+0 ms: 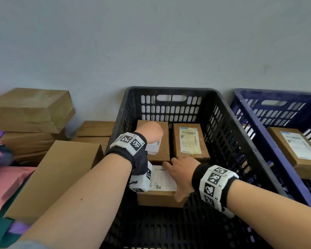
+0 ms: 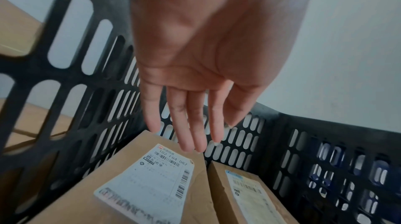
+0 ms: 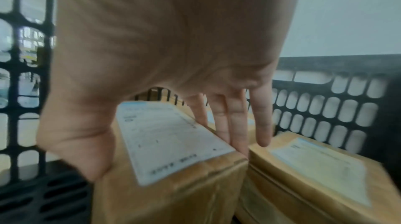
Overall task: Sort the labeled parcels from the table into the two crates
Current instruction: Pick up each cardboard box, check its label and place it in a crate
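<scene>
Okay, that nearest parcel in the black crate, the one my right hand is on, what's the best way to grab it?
Grip the nearest parcel across its short width from above, thumb on the near side face, fingers on the far one. It lies flat, label up, with open crate floor beside it. The right hand already spans it that way; the black crate wall blocks side approaches.

The black crate (image 1: 230, 123) is matt moulded plastic with slotted walls and a slightly scuffed, dull rim. The blue crate (image 1: 244, 105) is plastic of the same perforated pattern, with a faint sheen. The parcels in the black crate (image 1: 190, 141) are matt brown cardboard, each bearing a smooth white paper label (image 2: 149, 181) with printed barcodes. The stacked boxes at far left (image 1: 32, 108) are plain matt cardboard. The wrist bands (image 1: 198, 175) are black knitted cloth.
</scene>
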`<move>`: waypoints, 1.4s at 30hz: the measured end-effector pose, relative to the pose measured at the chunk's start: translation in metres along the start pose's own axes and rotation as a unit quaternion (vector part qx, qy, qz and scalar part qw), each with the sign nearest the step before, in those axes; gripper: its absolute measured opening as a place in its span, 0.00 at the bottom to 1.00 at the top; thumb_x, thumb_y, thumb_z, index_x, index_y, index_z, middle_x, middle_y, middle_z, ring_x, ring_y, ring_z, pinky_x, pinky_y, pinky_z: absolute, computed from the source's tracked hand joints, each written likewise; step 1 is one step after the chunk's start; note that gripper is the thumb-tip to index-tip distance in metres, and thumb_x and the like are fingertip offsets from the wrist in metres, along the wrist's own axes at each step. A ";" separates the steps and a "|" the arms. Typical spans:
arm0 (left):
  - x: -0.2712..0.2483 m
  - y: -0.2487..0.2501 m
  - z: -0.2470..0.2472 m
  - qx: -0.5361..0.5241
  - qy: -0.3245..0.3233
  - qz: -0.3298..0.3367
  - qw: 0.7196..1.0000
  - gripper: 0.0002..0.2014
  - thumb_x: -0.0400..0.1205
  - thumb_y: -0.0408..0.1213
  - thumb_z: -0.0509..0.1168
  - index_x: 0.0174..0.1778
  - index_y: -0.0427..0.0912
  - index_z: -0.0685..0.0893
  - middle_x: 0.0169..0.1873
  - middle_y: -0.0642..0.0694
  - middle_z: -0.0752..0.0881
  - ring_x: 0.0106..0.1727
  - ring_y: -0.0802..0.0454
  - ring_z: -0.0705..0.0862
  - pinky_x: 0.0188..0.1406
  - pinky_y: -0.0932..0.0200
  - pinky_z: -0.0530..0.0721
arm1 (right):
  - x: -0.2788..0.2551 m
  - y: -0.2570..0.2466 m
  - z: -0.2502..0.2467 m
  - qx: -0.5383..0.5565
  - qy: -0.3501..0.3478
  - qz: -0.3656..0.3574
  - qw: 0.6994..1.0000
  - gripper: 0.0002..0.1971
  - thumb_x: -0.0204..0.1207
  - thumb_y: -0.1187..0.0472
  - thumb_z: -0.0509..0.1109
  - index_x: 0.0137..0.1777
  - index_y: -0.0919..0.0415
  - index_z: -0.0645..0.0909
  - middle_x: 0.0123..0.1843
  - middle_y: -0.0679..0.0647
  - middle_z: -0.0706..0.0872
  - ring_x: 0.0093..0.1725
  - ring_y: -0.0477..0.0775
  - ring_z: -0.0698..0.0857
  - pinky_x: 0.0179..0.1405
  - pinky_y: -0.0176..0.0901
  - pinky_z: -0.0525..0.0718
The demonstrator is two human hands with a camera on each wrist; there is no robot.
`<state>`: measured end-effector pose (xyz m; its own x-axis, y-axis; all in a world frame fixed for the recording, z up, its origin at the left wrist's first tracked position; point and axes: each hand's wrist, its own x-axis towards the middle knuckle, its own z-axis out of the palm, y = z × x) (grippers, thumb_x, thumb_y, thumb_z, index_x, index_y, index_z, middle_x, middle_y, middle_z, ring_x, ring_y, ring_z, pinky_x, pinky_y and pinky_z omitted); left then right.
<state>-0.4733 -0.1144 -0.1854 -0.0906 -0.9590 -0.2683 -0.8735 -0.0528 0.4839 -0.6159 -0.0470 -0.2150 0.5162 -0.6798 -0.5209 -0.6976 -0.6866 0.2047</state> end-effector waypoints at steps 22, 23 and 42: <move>-0.003 0.013 0.053 0.227 -0.131 0.115 0.958 0.28 0.82 0.30 0.56 0.79 0.50 0.68 0.77 0.45 0.69 0.75 0.43 0.67 0.73 0.44 0.72 | -0.004 0.047 0.013 0.056 -0.069 0.147 0.985 0.50 0.62 0.45 0.83 0.79 0.59 0.60 0.71 0.57 0.73 0.70 0.60 0.75 0.66 0.55 0.78; -0.001 0.013 0.056 0.256 -0.129 0.113 0.951 0.26 0.82 0.31 0.56 0.78 0.49 0.69 0.76 0.45 0.69 0.74 0.44 0.67 0.71 0.43 0.73 | -0.003 0.047 0.014 0.065 -0.065 0.154 0.984 0.46 0.65 0.47 0.81 0.78 0.59 0.61 0.71 0.57 0.74 0.70 0.60 0.75 0.66 0.54 0.78; 0.003 0.015 0.046 0.147 -0.115 0.061 0.980 0.25 0.83 0.32 0.57 0.79 0.42 0.69 0.74 0.41 0.72 0.72 0.44 0.73 0.68 0.54 0.74 | 0.010 0.055 0.014 0.115 -0.036 0.155 0.981 0.47 0.66 0.56 0.82 0.80 0.56 0.58 0.75 0.60 0.63 0.74 0.64 0.66 0.64 0.56 0.79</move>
<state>-0.5085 -0.1048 -0.2175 -0.2788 -0.8634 -0.4205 -0.9467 0.1736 0.2713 -0.6562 -0.0881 -0.2202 0.2315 -0.8209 -0.5220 -0.9133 -0.3683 0.1741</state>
